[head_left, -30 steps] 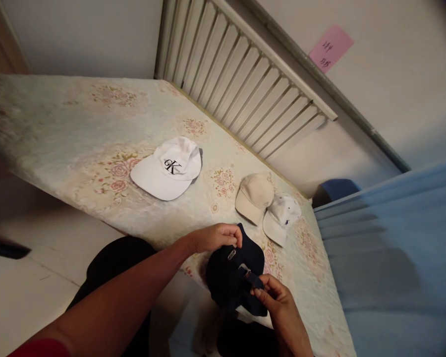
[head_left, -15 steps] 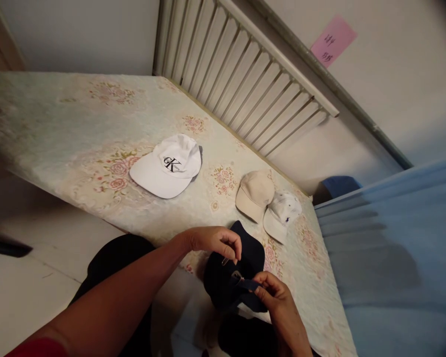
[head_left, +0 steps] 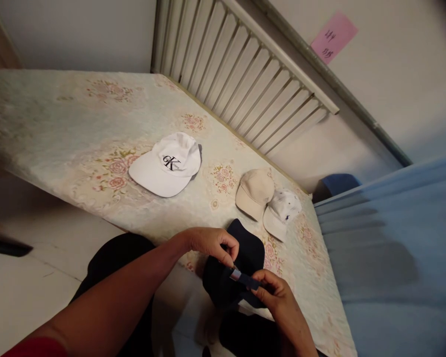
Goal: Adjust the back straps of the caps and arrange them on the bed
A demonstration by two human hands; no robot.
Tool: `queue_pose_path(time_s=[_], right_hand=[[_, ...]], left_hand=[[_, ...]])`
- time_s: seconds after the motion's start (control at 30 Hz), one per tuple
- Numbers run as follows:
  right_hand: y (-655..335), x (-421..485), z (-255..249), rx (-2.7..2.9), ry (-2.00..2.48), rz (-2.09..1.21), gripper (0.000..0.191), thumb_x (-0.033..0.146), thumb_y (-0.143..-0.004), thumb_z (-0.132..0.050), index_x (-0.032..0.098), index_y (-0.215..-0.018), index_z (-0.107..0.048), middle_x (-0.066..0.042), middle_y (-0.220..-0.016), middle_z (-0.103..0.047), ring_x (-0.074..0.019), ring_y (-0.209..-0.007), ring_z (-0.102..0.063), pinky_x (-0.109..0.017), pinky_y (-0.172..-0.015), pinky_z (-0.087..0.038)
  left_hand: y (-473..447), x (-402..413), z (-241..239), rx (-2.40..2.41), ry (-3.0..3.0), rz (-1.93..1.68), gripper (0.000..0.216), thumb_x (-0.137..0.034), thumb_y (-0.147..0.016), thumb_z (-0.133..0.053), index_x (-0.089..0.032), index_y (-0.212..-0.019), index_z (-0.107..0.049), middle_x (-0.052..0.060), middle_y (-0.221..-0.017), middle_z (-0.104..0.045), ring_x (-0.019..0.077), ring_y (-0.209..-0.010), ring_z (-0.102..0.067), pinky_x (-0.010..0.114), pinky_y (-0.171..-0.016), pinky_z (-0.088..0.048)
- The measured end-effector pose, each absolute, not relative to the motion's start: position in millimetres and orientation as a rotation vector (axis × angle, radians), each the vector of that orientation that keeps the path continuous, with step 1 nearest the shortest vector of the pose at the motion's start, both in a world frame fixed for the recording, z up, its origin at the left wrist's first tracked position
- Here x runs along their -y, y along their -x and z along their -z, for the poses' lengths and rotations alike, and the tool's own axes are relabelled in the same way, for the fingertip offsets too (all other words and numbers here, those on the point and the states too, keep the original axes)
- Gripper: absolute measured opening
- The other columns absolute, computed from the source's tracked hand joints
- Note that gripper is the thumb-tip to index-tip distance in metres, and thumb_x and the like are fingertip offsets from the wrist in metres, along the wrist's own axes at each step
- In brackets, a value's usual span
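A dark navy baseball cap (head_left: 247,243) is between my hands at the table's near edge, its back opening facing me. My right hand (head_left: 277,295) pinches the cap's adjusting strap (head_left: 248,281) between thumb and fingers. At the strap's other end shows a shiny metal buckle (head_left: 235,274). My left hand (head_left: 215,245) reaches over the cap with thumb and forefinger closed together at the buckle end; the fingertips partly cover what they grip.
On the flowered tablecloth (head_left: 134,109) lie a white cap (head_left: 167,166) with black letters, a beige cap (head_left: 254,192) and a smaller white cap (head_left: 282,213). A radiator (head_left: 238,74) runs along the wall. A blue curtain (head_left: 386,248) hangs at the right.
My left fingers have come down to the buckle and closed there. The strap and buckle have turned, so the metal now faces up. The other caps stay in place.
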State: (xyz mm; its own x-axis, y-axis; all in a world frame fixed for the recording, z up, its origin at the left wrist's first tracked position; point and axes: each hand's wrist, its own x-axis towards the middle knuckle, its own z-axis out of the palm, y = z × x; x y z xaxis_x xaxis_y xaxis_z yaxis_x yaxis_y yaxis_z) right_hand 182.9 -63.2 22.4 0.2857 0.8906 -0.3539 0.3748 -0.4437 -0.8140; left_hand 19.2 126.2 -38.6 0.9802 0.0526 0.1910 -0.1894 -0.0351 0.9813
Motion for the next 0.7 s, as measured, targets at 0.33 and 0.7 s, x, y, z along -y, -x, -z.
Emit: queue_pose_path(time_s=[0.33, 0.7], right_hand=[[-141.3, 54.3, -51.2, 1.425, 2.113, -0.684, 0.038, 0.021, -0.069, -0.068, 0.026, -0.106, -0.064, -0.001, -0.106, -0.068, -0.0228, -0.101, -0.059, -0.034, -0.09, -0.042], [-134.7, 46.2, -26.1, 1.875, 1.917, -0.029, 0.013, 0.019, -0.083, -0.056, 0.022, -0.095, -0.061, -0.002, -0.083, -0.068, -0.0175, -0.075, -0.064, -0.028, -0.067, -0.048]], left_hand=[[-21.7, -124.2, 38.8, 0.028, -1.664, -0.214, 0.02, -0.034, -0.074, -0.066, -0.016, -0.075, -0.06, -0.004, -0.066, -0.054, 0.0084, -0.062, -0.045, 0.019, -0.057, -0.034], [-23.5, -116.2, 39.4, 0.047, -1.436, -0.287, 0.013, -0.024, -0.076, -0.063, -0.016, -0.079, -0.055, -0.004, -0.066, -0.053, 0.0074, -0.057, -0.047, 0.019, -0.054, -0.036]])
